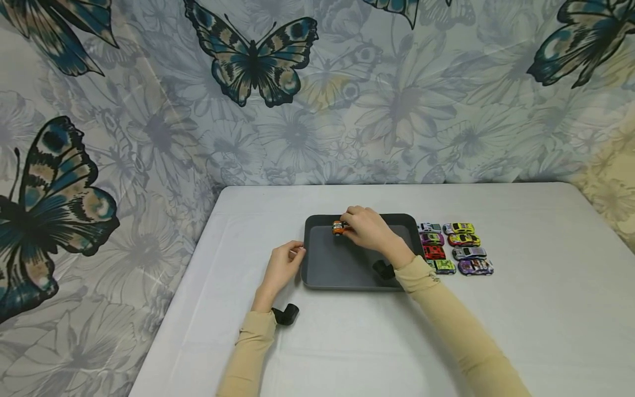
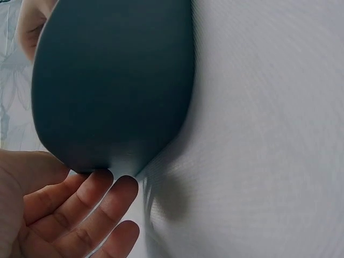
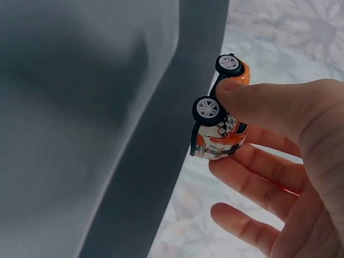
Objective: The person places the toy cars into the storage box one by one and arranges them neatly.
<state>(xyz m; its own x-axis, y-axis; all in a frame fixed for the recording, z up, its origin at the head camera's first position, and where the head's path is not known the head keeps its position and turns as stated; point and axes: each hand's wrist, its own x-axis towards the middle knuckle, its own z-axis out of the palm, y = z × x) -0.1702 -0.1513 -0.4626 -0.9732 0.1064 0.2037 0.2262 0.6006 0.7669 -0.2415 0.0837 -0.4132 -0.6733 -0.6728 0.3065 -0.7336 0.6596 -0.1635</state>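
While the left hand rests relaxed against the dark grey rectangular tray, the right hand pinches the small orange toy car by its sides above the tray's far edge; judged light, rigid, free-rolling

Left hand with relaxed fingertips touching the rounded corner of a dark grey tray on a white tablecloth.

Setting: makeshift home recording corner | backdrop: butterfly-and-flower printed curtain draped behind and to the sides | desk under plain white cloth | dark tray, rows of toy cars
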